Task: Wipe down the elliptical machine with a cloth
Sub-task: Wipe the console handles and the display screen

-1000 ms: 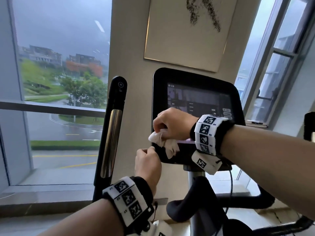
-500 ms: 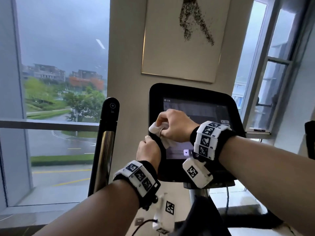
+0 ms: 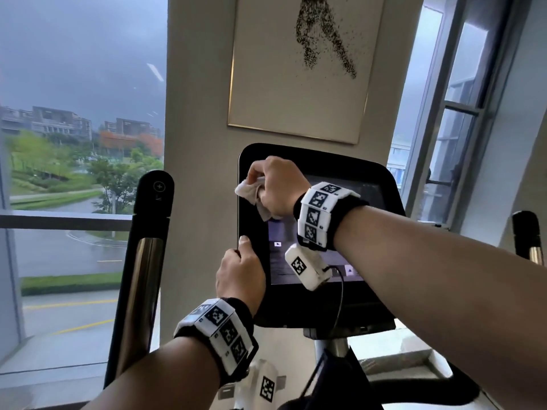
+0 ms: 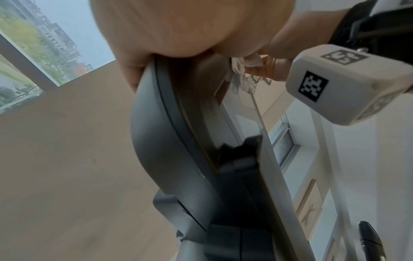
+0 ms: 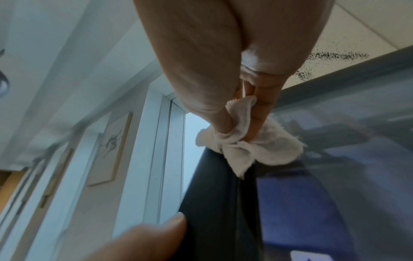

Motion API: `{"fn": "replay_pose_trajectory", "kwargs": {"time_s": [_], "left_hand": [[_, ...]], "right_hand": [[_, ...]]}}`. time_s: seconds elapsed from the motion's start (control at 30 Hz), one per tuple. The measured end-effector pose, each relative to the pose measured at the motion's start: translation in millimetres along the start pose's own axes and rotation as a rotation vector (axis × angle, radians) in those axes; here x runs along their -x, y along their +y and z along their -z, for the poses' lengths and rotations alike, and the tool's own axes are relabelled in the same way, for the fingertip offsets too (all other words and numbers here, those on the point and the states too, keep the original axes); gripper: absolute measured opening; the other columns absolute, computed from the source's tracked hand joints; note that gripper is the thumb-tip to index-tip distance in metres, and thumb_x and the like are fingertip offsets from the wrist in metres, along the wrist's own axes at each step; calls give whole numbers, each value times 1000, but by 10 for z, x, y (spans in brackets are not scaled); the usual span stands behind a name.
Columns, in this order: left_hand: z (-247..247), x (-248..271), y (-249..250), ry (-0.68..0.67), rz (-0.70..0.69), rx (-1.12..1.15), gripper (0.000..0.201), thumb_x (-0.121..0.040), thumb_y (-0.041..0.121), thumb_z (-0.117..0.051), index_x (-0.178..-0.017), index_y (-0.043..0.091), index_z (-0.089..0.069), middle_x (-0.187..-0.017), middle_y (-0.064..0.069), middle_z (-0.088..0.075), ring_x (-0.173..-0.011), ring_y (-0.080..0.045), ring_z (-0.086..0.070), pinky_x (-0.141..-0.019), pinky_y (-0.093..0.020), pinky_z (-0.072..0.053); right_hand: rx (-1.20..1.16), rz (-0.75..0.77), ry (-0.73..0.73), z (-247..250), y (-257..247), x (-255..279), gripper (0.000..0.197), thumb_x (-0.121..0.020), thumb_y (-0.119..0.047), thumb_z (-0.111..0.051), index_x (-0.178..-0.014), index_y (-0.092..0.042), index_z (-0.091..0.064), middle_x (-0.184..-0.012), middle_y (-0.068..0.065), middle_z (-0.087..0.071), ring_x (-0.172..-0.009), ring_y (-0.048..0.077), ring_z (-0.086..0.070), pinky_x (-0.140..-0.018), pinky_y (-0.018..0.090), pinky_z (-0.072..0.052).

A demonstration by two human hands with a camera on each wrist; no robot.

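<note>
The elliptical's black console (image 3: 381,303) with its lit screen (image 3: 281,261) stands in front of me. My right hand (image 3: 276,187) grips a crumpled white cloth (image 3: 251,192) and presses it against the console's upper left corner; the right wrist view shows the cloth (image 5: 248,150) pinched between thumb and fingers on the dark bezel (image 5: 219,203). My left hand (image 3: 241,273) holds the console's left edge lower down, thumb on the front. In the left wrist view its palm (image 4: 170,28) wraps the grey back of the console (image 4: 161,141).
The left moving handlebar (image 3: 142,261), black with a chrome section, rises close to the console's left. The right handlebar tip (image 3: 527,235) shows at the far right. Curved black fixed bars (image 3: 414,389) lie below. A framed picture (image 3: 299,66) hangs on the wall behind.
My right hand has carried the cloth upward along the console's left edge, from the lower left to the upper left corner. My left hand keeps its hold on that edge.
</note>
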State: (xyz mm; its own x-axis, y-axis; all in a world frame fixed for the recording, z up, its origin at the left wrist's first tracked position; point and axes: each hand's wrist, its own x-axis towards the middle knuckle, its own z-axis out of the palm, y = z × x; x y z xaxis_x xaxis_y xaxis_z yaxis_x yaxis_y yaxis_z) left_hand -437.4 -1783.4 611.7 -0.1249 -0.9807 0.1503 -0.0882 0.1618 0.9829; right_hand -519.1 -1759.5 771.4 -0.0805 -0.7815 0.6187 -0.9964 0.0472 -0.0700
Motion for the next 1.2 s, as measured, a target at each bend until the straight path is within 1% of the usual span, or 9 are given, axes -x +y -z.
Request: {"fn": "replay_pose_trajectory", "kwargs": {"time_s": [0.13,0.33,0.43,0.5,0.63,0.87,0.97,1.1,1.2], "left_hand": [[-14,-15,-17,-2,6,0,55,-105,60,-27,-108,18,-61,-125,-13,-67,-98,-27,-48,-86,-36,-31],[-21,-19,-22,18,-1,-25,53,-105,61,-26,-102,20,-59,-118,-10,-67,-95,-25,-46,-84,-36,-32],[-18,-27,-24,24,-17,-28,58,-106,60,-26,-109,17,-64,-116,-9,-67,-95,-23,-45,-85,-35,-31],[-26,-39,-39,31,-22,-27,58,-106,61,-25,-109,18,-63,-102,0,-60,-95,-22,-44,-85,-34,-30],[-37,-45,-42,30,-18,-27,49,-106,61,-25,-96,23,-54,-78,12,-44,-92,-24,-45,-83,-35,-30],[-41,-44,-31,39,-40,-24,49,-107,60,-26,-93,23,-56,-77,13,-46,-91,-25,-47,-82,-35,-31],[-43,-44,-25,48,-42,-21,48,-107,61,-26,-88,25,-52,-77,12,-46,-90,-25,-47,-81,-36,-30],[-56,-48,-35,49,-40,-28,53,-106,62,-25,-94,21,-57,-78,11,-48,-88,-26,-48,-80,-37,-32],[-60,-58,-40,48,-40,-27,54,-106,63,-25,-95,21,-57,-78,10,-48,-89,-27,-49,-80,-37,-33]], "right_hand": [[-30,46,-71,-34,41,80,24,-84,-11,-66,-104,-20,-73,-105,-2,-66,-98,16,-62,-83,23,-47],[-6,81,68,-85,46,-78,28,-89,-6,-57,-110,-16,-73,-114,7,-63,-105,23,-61,-90,27,-45],[59,77,128,-69,28,-308,30,-90,-7,-54,-113,-15,-71,-115,8,-63,-106,26,-61,-84,27,-43],[84,59,161,-49,36,-435,29,-92,-9,-51,-114,-14,-70,-115,9,-63,-104,27,-62,-81,26,-41],[117,46,192,9,100,-580,36,-93,-6,-48,-120,-17,-69,-121,9,-61,-110,28,-60,-95,34,-46],[170,10,202,141,390,-674,36,-92,-6,-50,-119,-18,-70,-121,11,-62,-112,30,-60,-97,35,-46],[189,-66,213,207,640,-627,33,-89,-5,-52,-115,-16,-70,-118,13,-63,-109,32,-61,-92,33,-44],[204,-169,238,253,897,-573,34,-85,-2,-55,-112,-13,-70,-114,15,-63,-106,34,-61,-81,31,-42],[193,-156,254,222,786,-586,31,-87,-5,-53,-112,-13,-70,-114,14,-62,-105,34,-60,-84,34,-46]]}}
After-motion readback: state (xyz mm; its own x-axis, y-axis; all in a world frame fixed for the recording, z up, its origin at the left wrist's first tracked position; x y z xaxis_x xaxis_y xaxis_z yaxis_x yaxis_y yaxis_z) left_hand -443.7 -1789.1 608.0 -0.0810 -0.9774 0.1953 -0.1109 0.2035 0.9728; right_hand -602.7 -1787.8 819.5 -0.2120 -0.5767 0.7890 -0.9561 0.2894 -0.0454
